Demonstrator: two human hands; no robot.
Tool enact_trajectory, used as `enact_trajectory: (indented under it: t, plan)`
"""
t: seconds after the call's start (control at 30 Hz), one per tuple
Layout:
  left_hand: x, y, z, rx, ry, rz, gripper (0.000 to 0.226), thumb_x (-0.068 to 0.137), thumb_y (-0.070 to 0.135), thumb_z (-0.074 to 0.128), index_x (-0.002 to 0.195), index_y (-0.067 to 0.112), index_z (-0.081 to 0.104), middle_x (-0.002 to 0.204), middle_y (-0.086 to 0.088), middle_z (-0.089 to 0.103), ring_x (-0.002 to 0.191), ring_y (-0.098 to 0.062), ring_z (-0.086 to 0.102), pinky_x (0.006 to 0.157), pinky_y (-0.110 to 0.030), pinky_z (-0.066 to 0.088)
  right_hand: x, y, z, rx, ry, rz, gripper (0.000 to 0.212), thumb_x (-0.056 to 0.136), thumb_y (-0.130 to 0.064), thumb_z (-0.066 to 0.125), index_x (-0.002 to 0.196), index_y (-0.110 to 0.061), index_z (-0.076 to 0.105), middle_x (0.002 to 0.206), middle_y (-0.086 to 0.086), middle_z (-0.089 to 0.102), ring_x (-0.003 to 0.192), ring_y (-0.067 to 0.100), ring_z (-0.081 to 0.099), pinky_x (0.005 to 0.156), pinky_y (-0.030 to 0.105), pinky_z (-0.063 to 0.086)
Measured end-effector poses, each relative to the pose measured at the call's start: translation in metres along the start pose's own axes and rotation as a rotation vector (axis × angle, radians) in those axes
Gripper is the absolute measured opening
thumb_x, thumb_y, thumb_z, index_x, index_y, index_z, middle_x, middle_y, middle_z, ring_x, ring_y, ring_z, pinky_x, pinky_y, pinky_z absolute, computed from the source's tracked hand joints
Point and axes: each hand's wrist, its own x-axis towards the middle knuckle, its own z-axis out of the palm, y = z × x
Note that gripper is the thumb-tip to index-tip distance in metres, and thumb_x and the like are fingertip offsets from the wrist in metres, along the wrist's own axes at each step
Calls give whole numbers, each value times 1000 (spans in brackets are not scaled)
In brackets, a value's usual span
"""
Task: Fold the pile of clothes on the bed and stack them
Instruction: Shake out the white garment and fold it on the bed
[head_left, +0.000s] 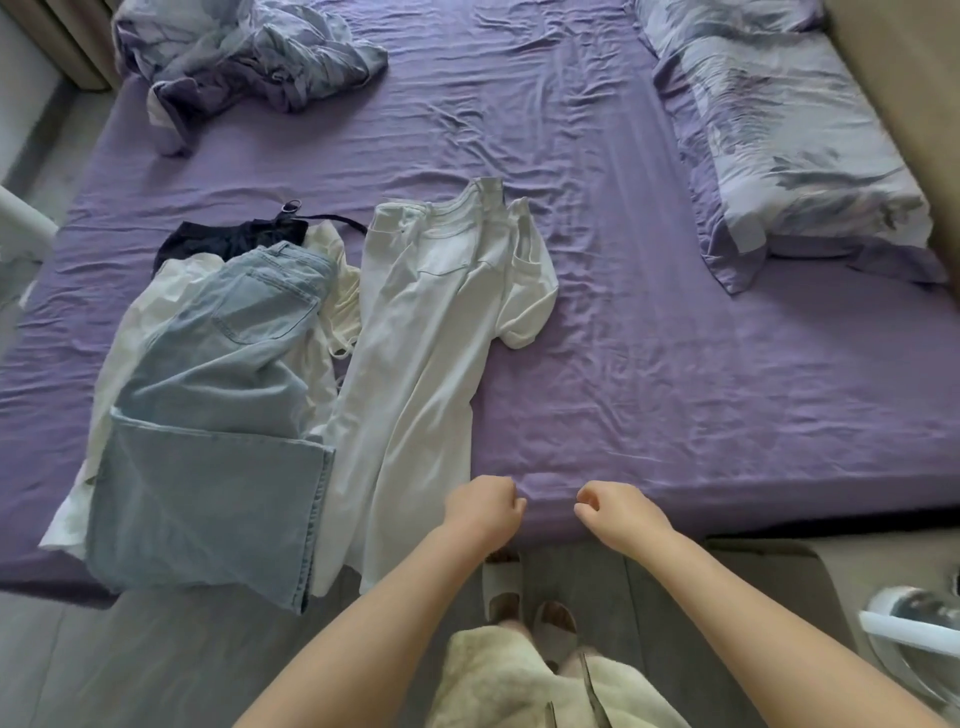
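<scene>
bedroom inventory: unfolded clothes on purple bed

purple fitted sheet (571, 322) covers the bed and fills most of the frame, wrinkled across the middle. grey floor (171, 649) runs along the lower edge.

item 1: white trousers (415, 364), centre-left of the frame, laid out lengthwise with the waistband toward the top and the legs hanging over the near edge of the bed.

item 2: white t-shirt (524, 291), partly under the trousers, one short sleeve spread out to the right of them.

item 3: light blue jeans (223, 415), left of the frame, folded over loosely, the hem hanging past the near edge; just beside the white trousers.

item 4: cream garment (337, 296), crumpled beneath the jeans, showing on both sides of them.

item 5: dark garment (234, 239) with a thin strap, above the jeans.

item 6: patterned duvet (244, 57), bunched at the upper left.

item 7: patterned pillow (789, 161), upper right, well apart from the clothes.

item 8: left hand (483, 506), lower centre, over the near edge of the bed just beside the trouser legs; fingers loosely curled, nothing held.

item 9: right hand (615, 512), near the left hand but apart from it; fingers loosely curled, thumb and forefinger close together, nothing held.

item 10: white slippers (524, 603), on the floor at the lower centre, on the person's feet.
</scene>
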Motion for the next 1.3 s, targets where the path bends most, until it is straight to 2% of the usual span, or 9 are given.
enact_trajectory:
  t: [0.13,0.27,0.37,0.5,0.67,0.87,1.1,1.3]
  plan:
    - [24,-3,-18,-7,-45,16,26,97,31,39,80,16,53,100,-11,66,93,-32,61,71,-30,41,18,-7,-16,7,23,19,31,96,-35,43,120,-21,57,122,-1,61,108,21,57,87,36,49]
    - [41,4,-32,17,-59,20,28,98,33,39,94,13,60,102,-8,65,95,-29,60,75,-31,44,31,-10,-30,22,42,14,32,95,-35,44,121,-22,57,124,0,60,111,21,56,87,34,48]
    - [56,11,-38,32,-60,15,28,98,35,39,91,15,58,102,-6,66,94,-28,61,71,-31,41,43,-8,-42,28,37,4,29,95,-34,44,117,-21,58,119,1,62,105,21,57,83,34,48]
    - [77,20,-46,10,-36,-45,30,97,36,39,102,16,61,108,-4,65,101,-28,60,76,-31,44,66,2,-62,9,14,-21,29,95,-33,45,117,-20,59,119,0,62,107,21,57,83,32,47]
    - [98,38,-52,-22,-32,-145,32,96,38,39,105,15,61,112,-5,65,104,-29,60,80,-31,45,98,19,-95,-48,-74,-69,30,97,-33,44,120,-20,58,121,-2,61,109,18,57,84,32,48]
    - [133,58,-61,-102,-1,-227,32,95,39,40,105,16,60,111,-3,65,104,-28,60,81,-32,45,147,31,-133,-100,-69,-108,28,95,-33,44,115,-21,60,121,-2,62,112,19,56,83,29,45]
    - [167,53,-87,-153,-2,-281,33,95,40,41,112,19,60,116,-3,64,109,-27,59,85,-32,45,189,-2,-152,-127,-121,-158,26,93,-31,43,110,-22,60,116,-3,63,105,18,58,75,28,44]
    - [204,30,-114,-145,14,-249,34,94,42,42,112,21,61,118,-4,63,111,-27,58,85,-33,44,225,-37,-163,-116,-105,-167,23,92,-31,43,104,-24,61,110,-5,64,98,17,60,69,27,42]
